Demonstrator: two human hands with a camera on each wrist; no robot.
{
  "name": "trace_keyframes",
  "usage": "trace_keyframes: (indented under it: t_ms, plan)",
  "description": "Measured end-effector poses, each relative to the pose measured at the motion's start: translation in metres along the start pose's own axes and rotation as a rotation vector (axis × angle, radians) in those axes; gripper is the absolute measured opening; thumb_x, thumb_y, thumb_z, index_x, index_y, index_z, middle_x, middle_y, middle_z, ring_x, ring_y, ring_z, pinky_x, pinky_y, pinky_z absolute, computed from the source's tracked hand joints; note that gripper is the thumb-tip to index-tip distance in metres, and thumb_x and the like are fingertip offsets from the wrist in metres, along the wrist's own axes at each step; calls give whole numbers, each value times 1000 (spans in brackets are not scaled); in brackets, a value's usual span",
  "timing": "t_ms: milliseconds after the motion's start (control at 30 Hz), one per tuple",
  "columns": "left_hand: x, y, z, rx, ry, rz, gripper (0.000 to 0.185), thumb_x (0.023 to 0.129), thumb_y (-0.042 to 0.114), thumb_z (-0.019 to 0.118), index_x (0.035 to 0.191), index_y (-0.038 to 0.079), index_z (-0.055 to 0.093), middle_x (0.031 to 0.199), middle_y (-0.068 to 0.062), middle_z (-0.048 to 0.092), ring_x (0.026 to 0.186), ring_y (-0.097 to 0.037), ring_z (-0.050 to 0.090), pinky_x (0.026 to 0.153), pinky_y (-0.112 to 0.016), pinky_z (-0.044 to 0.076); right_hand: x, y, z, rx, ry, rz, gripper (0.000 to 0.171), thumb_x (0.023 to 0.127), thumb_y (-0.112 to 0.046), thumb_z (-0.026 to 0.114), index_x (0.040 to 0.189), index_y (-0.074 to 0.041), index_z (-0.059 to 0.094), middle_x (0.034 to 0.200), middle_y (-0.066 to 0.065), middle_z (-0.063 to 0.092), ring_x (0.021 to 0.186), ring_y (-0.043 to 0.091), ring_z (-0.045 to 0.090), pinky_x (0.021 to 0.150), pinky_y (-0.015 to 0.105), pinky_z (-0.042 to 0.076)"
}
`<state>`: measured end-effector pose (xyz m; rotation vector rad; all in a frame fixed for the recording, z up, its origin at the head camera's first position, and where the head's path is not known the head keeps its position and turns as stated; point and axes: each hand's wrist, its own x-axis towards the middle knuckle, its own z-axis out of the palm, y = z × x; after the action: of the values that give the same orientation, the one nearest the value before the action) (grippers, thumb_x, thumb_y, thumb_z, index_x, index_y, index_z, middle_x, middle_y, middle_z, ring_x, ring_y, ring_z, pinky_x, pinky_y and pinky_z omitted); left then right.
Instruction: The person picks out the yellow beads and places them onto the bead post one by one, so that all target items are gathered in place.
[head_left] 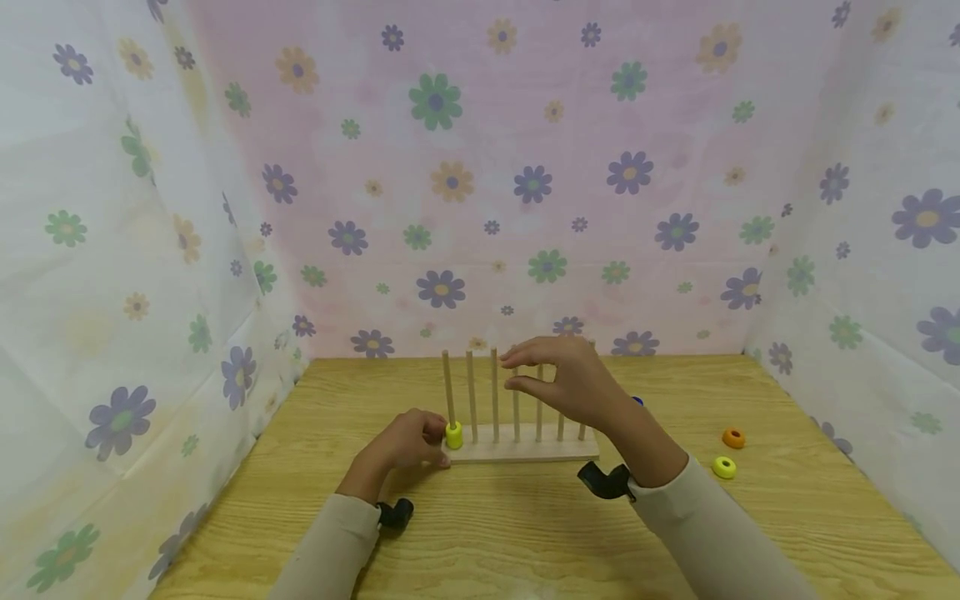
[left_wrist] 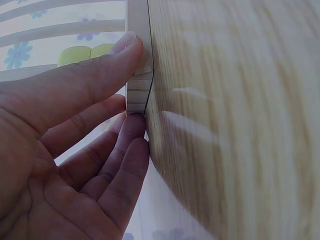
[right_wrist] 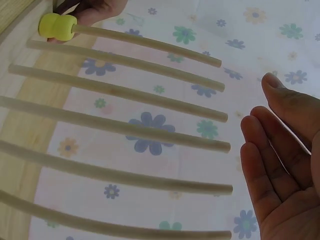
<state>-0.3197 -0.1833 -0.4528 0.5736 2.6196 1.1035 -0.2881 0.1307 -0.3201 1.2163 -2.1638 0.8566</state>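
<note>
A wooden peg stand [head_left: 517, 455] with a row of several upright rods stands on the table. Two yellow rings [head_left: 453, 439] are stacked at the bottom of its leftmost rod. My left hand [head_left: 407, 439] grips the left end of the base, thumb on one side and fingers on the other, as the left wrist view shows. Above the stand, near the tops of the middle rods, is my right hand [head_left: 573, 375]. Its thumb and fingers are apart with nothing between them. In the right wrist view the right hand [right_wrist: 285, 165] is beside the rod tips, not touching them.
To the right on the wood-grain table [head_left: 495, 533] lie an orange ring [head_left: 733, 445] and a yellow ring [head_left: 724, 475]. A blue piece [head_left: 637, 401] is mostly hidden behind the right forearm. Flowered cloth [head_left: 480, 217] hangs at the back and both sides.
</note>
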Motion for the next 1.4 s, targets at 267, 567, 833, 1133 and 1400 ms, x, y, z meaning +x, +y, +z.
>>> trace_keyframes:
  t_ms: [267, 567, 833, 1133, 1400]
  plan:
    - [0, 2, -1, 13, -2, 8, 19, 82, 14, 89, 95, 14, 75, 99, -4, 65, 80, -17, 50, 69, -34, 42, -20, 5, -10, -31, 10, 5, 28, 85, -17, 87, 112, -20, 80, 116, -3, 78, 111, 19, 73, 92, 43, 61]
    - [0, 0, 2, 13, 0, -1, 18, 83, 15, 89, 96, 15, 76, 100, -3, 66, 81, -18, 50, 69, -34, 41, -41, 16, -12, -40, 35, 16, 29, 84, -15, 87, 112, -20, 80, 113, -4, 78, 92, 9, 71, 72, 30, 60]
    - [-2, 4, 0, 4, 1, -12, 22, 82, 14, 89, 101, 17, 77, 101, -2, 68, 82, -18, 53, 70, -34, 44, -60, 30, -16, -76, 47, 58, 34, 82, -13, 88, 114, -21, 79, 110, -6, 78, 88, 8, 70, 74, 31, 59]
    - [0, 3, 0, 20, -6, 1, 21, 82, 14, 89, 99, 15, 76, 92, -1, 65, 78, -17, 51, 68, -32, 43, -82, 44, -32, -97, 75, 146, 34, 82, -13, 89, 113, -23, 79, 109, -6, 78, 93, 12, 73, 76, 35, 63]
    - [1, 1, 0, 19, 4, -14, 23, 82, 16, 90, 99, 16, 76, 101, -1, 67, 84, -18, 52, 72, -34, 43, -101, 61, -39, -93, 41, 272, 29, 86, -19, 86, 114, -22, 79, 112, -7, 77, 94, 12, 72, 76, 35, 63]
